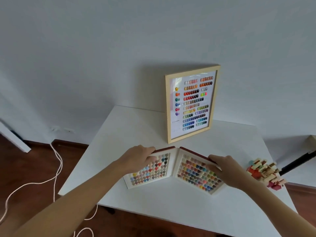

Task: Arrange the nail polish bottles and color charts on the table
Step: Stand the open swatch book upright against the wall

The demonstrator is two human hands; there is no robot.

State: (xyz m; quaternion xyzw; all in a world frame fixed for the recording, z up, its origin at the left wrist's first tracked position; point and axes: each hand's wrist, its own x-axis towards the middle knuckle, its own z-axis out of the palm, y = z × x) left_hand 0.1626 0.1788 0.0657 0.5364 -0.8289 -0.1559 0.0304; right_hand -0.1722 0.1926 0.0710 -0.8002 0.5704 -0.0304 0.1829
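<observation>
Color book (174, 170): open, red cover, rows of round shiny dots, lying on the smooth white tabletop (171, 206).
Left hand (138, 158): grip curls round the book's left edge.
Right hand (225, 170): grip holds its right edge.
Framed chart (191, 103): flat, wooden rim, standing behind.
Bottles (265, 171): bunched at right.

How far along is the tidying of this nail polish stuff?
Roughly midway, I'd guess. The framed color chart already stands upright at the back of the table, against the wall. In hand: the left hand and right hand each hold a side of the open swatch book. Still left: the nail polish bottles sit in a loose cluster at the table's right edge.
</observation>
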